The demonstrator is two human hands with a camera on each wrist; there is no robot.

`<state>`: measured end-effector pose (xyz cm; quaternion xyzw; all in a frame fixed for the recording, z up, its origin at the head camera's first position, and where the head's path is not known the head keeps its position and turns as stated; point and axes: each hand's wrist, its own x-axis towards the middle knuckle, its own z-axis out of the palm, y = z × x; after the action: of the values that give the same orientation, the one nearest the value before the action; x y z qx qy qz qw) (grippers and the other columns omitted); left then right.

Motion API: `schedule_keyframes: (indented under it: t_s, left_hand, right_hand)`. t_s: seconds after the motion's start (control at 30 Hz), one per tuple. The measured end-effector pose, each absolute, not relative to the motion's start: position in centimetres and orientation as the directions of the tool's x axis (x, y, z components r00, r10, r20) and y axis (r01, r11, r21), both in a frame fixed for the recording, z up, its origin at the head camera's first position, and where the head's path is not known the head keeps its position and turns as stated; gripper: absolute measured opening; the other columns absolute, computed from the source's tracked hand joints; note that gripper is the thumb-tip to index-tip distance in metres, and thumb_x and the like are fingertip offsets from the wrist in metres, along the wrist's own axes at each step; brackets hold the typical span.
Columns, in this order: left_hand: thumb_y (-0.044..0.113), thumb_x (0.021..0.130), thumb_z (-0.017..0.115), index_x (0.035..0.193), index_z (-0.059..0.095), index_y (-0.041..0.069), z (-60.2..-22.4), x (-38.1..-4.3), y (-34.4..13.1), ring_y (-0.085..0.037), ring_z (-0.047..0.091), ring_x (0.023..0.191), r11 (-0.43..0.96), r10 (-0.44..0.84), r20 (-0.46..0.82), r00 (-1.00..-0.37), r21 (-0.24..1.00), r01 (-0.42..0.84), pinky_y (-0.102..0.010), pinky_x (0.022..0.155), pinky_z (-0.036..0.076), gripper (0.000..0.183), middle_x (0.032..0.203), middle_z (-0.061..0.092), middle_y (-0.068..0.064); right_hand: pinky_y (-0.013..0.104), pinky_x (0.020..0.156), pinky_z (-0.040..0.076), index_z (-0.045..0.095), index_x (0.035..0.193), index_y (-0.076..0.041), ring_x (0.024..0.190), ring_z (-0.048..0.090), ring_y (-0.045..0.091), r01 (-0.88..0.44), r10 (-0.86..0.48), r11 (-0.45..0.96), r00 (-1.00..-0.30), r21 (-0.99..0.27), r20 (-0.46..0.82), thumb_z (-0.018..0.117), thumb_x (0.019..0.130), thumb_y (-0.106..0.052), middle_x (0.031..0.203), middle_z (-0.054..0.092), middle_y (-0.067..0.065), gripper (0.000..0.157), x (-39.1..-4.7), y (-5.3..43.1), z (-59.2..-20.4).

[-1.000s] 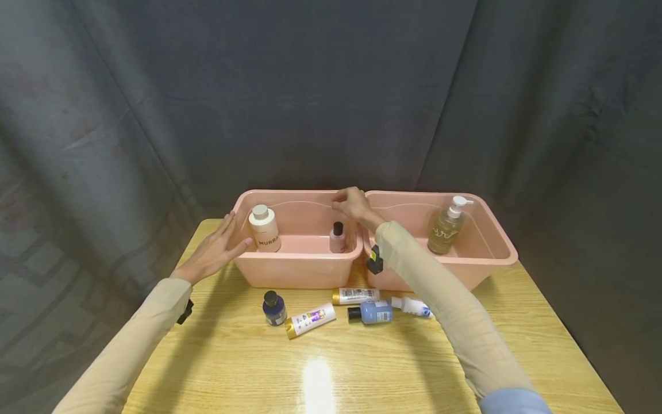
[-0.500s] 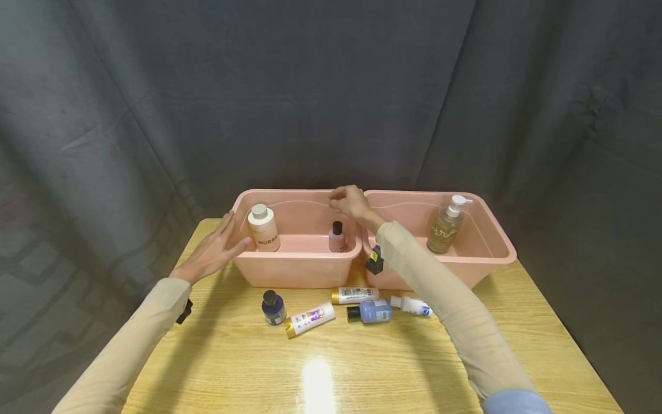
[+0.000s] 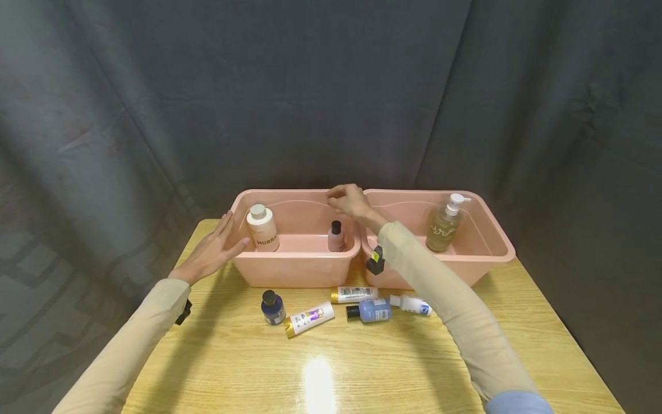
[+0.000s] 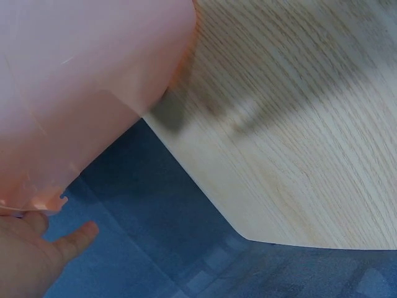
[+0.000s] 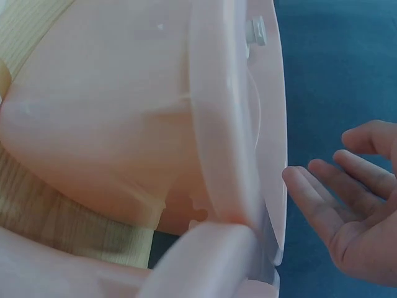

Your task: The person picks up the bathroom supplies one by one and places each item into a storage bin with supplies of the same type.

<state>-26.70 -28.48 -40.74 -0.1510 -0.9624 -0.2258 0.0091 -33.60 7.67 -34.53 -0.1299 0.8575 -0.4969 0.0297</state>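
Counter (image 3: pixel 248 368): light yellow wood with stripes in it, and a bright shiny spot on the near part, closer to the person than both hands.
Dark cloth (image 3: pixel 331 103): gray, with folds, hanging past both hands and down the sides.
Left hand (image 3: pixel 209 253): up at the left end of the left pink tub (image 3: pixel 300 270), fingers straight, not gripping; it looks like it touches the rim.
Right hand (image 3: pixel 354 204): over the back right corner of that tub, fingers loosely bent, with nothing in them; whether it touches the rim, I cannot tell.
Left pink tub: between the two hands.
White bottle (image 3: pixel 265 231): standing in the left pink tub, just right of the left hand.
Small pink bottle (image 3: pixel 335 238): black cap, standing in the same tub, nearer the person than the right hand.
Right pink tub (image 3: pixel 468 273): to the right of the right hand, with a green pump bottle (image 3: pixel 443 230) standing inside.
Nearer than both hands: a dark blue bottle (image 3: pixel 273 310) standing, then a gold-capped tube (image 3: pixel 312 316), another gold-capped one (image 3: pixel 355 294), a light blue bottle (image 3: pixel 373 310) and a white tube (image 3: pixel 414 305), all lying down.
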Motion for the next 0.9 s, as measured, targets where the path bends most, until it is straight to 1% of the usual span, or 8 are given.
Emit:
schedule_keyframes:
  t_s: [0.13, 0.2, 0.37, 0.53, 0.7, 0.83, 0.9]
  left_hand:
    - [0.053, 0.100, 0.046, 0.159, 0.001, 0.010, -40.8, -26.6, -28.6, -0.048, 0.012, 0.145, 0.852, 0.289, 0.087, -0.953, 0.431, 0.298, -0.065, 0.112, 0.017, 0.085, 0.164, -0.010, -0.006]
    - [0.054, 0.100, 0.045, 0.159, 0.002, 0.010, -40.8, -26.6, -28.6, -0.047, 0.012, 0.145, 0.852, 0.287, 0.088, -0.954, 0.432, 0.296, -0.065, 0.112, 0.017, 0.085, 0.165, -0.010, -0.006]
    - [0.057, 0.100, 0.044, 0.159, 0.003, 0.009, -40.9, -26.6, -28.7, -0.047, 0.011, 0.145, 0.852, 0.287, 0.092, -0.954, 0.431, 0.298, -0.065, 0.112, 0.016, 0.087, 0.165, -0.010, -0.007]
    - [0.052, 0.101, 0.046, 0.159, 0.002, 0.010, -40.9, -26.6, -28.7, -0.047, 0.011, 0.146, 0.855, 0.286, 0.088, -0.954, 0.427, 0.295, -0.065, 0.112, 0.016, 0.085, 0.164, -0.011, -0.006]
    - [0.052, 0.100, 0.046, 0.159, 0.002, 0.010, -40.8, -26.7, -28.7, -0.046, 0.010, 0.146, 0.856, 0.280, 0.086, -0.956, 0.429, 0.289, -0.064, 0.113, 0.016, 0.085, 0.165, -0.010, -0.005]
    - [0.055, 0.100, 0.045, 0.159, 0.001, 0.011, -40.8, -26.6, -28.7, -0.047, 0.010, 0.146, 0.856, 0.285, 0.084, -0.955, 0.426, 0.293, -0.065, 0.112, 0.016, 0.086, 0.164, -0.011, -0.006]
    - [0.057, 0.100, 0.044, 0.159, 0.000, 0.010, -40.8, -26.6, -28.8, -0.047, 0.010, 0.146, 0.855, 0.287, 0.086, -0.954, 0.426, 0.296, -0.065, 0.112, 0.016, 0.087, 0.164, -0.011, -0.006]
  right_hand:
    - [0.045, 0.089, 0.054, 0.064, 0.126, 0.004, 0.099, 0.068, 0.034, -0.200, -0.271, 0.445, -0.959, -0.873, 0.082, 0.062, 0.096, -0.007, 0.120, 0.066, 0.019, 0.032, -33.4, 7.5, -34.6]
    - [0.045, 0.089, 0.054, 0.063, 0.127, 0.004, 0.101, 0.067, 0.035, -0.204, -0.281, 0.431, -0.956, -0.879, 0.085, 0.061, 0.097, -0.007, 0.121, 0.066, 0.019, 0.032, -33.3, 7.5, -34.6]
    - [0.044, 0.089, 0.054, 0.063, 0.127, 0.004, 0.102, 0.068, 0.033, -0.221, -0.303, 0.406, -0.948, -0.887, 0.098, 0.061, 0.098, -0.008, 0.123, 0.065, 0.019, 0.032, -33.0, 7.4, -34.5]
    - [0.044, 0.088, 0.055, 0.063, 0.127, 0.003, 0.100, 0.068, 0.030, -0.244, -0.316, 0.409, -0.942, -0.879, 0.114, 0.060, 0.098, -0.009, 0.123, 0.064, 0.018, 0.031, -32.7, 7.4, -34.3]
    - [0.040, 0.086, 0.056, 0.065, 0.125, 0.001, 0.104, 0.067, 0.033, -0.263, -0.327, 0.406, -0.936, -0.875, 0.129, 0.061, 0.098, -0.009, 0.123, 0.065, 0.017, 0.029, -32.4, 7.3, -34.0]
    - [0.045, 0.087, 0.055, 0.066, 0.124, 0.001, 0.106, 0.066, 0.036, -0.284, -0.340, 0.388, -0.928, -0.877, 0.150, 0.062, 0.098, -0.009, 0.122, 0.065, 0.016, 0.028, -32.2, 7.2, -33.7]
    - [0.046, 0.087, 0.055, 0.066, 0.124, 0.001, 0.105, 0.066, 0.035, -0.290, -0.344, 0.383, -0.926, -0.877, 0.156, 0.062, 0.097, -0.009, 0.120, 0.066, 0.016, 0.028, -32.2, 7.2, -33.7]
